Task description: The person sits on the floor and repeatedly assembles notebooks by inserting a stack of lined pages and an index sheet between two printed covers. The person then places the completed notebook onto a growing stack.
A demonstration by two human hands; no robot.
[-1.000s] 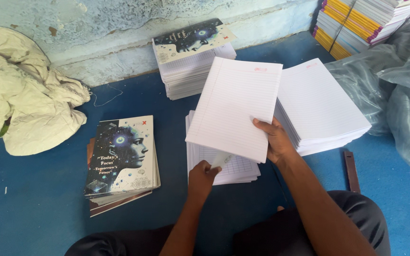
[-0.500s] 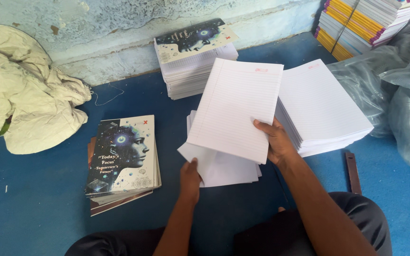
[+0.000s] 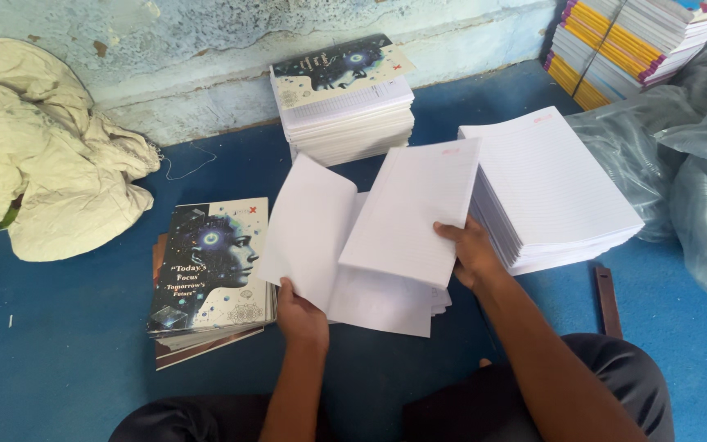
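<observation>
My right hand (image 3: 472, 252) holds up a thick block of white ruled pages (image 3: 411, 213), tilted above the blue floor. My left hand (image 3: 300, 313) grips the lower corner of a plain white sheet (image 3: 308, 229) and lifts it off the small pile of white sheets (image 3: 386, 307) lying under the block. Right of my right hand stands a tall stack of ruled page blocks (image 3: 554, 192). Left of my left hand lies a short pile of dark printed covers (image 3: 210, 274) showing a face in profile.
Against the pale blue wall stands another page stack (image 3: 345, 123) with a printed cover on top. A crumpled cream cloth (image 3: 42, 176) lies at the left. Bound notebooks (image 3: 632, 45) are stacked at the back right, clear plastic bags (image 3: 697, 164) beside them, a brown strip (image 3: 607, 301) on the floor.
My left hand has gone from resting on the small pile to gripping one white sheet and raising it to the left. The held block of pages has tilted slightly.
</observation>
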